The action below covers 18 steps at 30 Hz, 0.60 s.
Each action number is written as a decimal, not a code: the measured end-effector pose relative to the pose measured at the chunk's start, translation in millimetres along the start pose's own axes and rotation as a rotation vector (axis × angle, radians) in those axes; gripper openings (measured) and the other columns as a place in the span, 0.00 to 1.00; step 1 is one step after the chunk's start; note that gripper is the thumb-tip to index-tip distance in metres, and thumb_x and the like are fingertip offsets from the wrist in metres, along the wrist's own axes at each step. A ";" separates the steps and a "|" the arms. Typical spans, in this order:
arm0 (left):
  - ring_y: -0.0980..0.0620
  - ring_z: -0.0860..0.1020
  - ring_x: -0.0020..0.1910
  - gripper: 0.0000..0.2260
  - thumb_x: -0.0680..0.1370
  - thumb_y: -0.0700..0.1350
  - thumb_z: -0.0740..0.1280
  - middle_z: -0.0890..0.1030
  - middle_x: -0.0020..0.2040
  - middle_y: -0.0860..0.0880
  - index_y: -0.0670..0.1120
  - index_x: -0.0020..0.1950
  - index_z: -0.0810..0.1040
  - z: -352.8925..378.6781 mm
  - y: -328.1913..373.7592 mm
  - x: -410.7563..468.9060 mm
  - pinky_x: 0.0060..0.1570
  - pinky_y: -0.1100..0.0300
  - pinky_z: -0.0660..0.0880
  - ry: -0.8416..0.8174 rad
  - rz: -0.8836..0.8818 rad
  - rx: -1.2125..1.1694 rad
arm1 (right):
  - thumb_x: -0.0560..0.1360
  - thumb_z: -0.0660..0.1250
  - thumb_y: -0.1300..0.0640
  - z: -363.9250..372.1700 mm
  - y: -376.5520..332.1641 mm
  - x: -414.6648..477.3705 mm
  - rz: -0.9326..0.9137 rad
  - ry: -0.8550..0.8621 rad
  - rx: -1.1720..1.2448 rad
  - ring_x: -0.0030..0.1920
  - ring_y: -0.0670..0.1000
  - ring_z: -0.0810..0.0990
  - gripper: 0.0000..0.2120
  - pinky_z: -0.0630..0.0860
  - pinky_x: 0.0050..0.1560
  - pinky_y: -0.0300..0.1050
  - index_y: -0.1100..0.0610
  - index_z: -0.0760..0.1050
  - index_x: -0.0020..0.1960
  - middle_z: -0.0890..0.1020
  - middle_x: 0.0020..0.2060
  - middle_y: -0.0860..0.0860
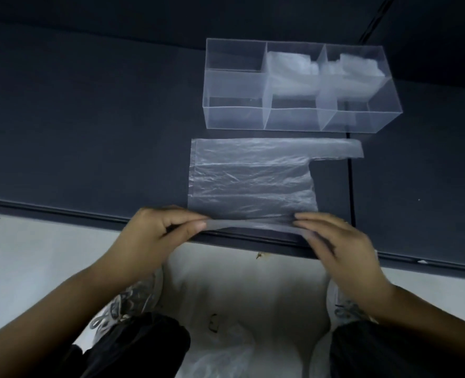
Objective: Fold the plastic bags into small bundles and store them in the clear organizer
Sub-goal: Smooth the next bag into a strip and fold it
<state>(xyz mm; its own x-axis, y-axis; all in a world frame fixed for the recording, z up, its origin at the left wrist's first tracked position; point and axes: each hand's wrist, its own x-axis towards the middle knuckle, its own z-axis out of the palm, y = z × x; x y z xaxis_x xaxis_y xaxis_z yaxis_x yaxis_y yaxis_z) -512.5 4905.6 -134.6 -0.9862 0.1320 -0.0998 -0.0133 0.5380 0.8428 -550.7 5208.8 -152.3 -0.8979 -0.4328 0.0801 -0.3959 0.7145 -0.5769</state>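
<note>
A translucent plastic bag (250, 178) lies flat on the dark table, one handle strip reaching right. My left hand (157, 230) pinches the bag's near edge at its left end, and my right hand (332, 238) pinches the same edge at its right end, lifting it off the table. Behind the bag stands the clear organizer (235, 115) with three compartments. The middle compartment holds a folded bag bundle (291, 68), the right one holds another bundle (354, 65), and the left one holds nothing.
The dark table (89, 132) ends in a front edge just under my hands. Below it lie a pale floor, my two shoes and dark trouser legs, and more crumpled plastic (226, 353) between my feet.
</note>
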 end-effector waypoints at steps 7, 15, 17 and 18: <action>0.64 0.81 0.47 0.09 0.72 0.57 0.65 0.85 0.45 0.59 0.62 0.48 0.84 -40.2 -5.9 10.9 0.45 0.77 0.71 -0.129 -0.149 -0.116 | 0.75 0.58 0.47 -76.2 29.0 2.5 0.219 -0.378 0.143 0.54 0.31 0.76 0.13 0.67 0.54 0.21 0.45 0.80 0.53 0.81 0.50 0.31; 0.65 0.81 0.40 0.08 0.67 0.56 0.71 0.85 0.41 0.57 0.56 0.42 0.85 -50.1 -2.2 73.9 0.41 0.74 0.72 0.181 -0.289 -0.261 | 0.73 0.64 0.46 -95.0 54.3 57.2 0.349 -0.137 0.456 0.34 0.42 0.79 0.14 0.74 0.37 0.29 0.52 0.84 0.40 0.84 0.35 0.49; 0.67 0.79 0.36 0.03 0.70 0.52 0.73 0.84 0.38 0.58 0.55 0.39 0.85 -45.3 -11.3 92.3 0.38 0.77 0.71 0.248 -0.326 -0.210 | 0.71 0.68 0.45 -81.1 67.4 75.6 0.428 -0.003 0.463 0.30 0.42 0.75 0.16 0.71 0.32 0.30 0.57 0.82 0.36 0.81 0.30 0.49; 0.67 0.79 0.34 0.05 0.71 0.51 0.73 0.84 0.36 0.59 0.53 0.36 0.84 -41.4 -17.4 99.2 0.36 0.77 0.70 0.268 -0.343 -0.167 | 0.71 0.70 0.47 -72.7 73.9 82.9 0.467 0.042 0.443 0.29 0.41 0.73 0.15 0.70 0.31 0.29 0.58 0.81 0.35 0.80 0.29 0.49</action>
<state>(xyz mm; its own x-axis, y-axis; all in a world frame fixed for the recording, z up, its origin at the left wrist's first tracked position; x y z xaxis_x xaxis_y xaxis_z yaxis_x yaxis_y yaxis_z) -616.9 4874.9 -137.3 -0.9278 -0.2615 -0.2660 -0.3508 0.3691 0.8606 -668.4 5265.7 -129.2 -0.9667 -0.1027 -0.2343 0.1476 0.5240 -0.8388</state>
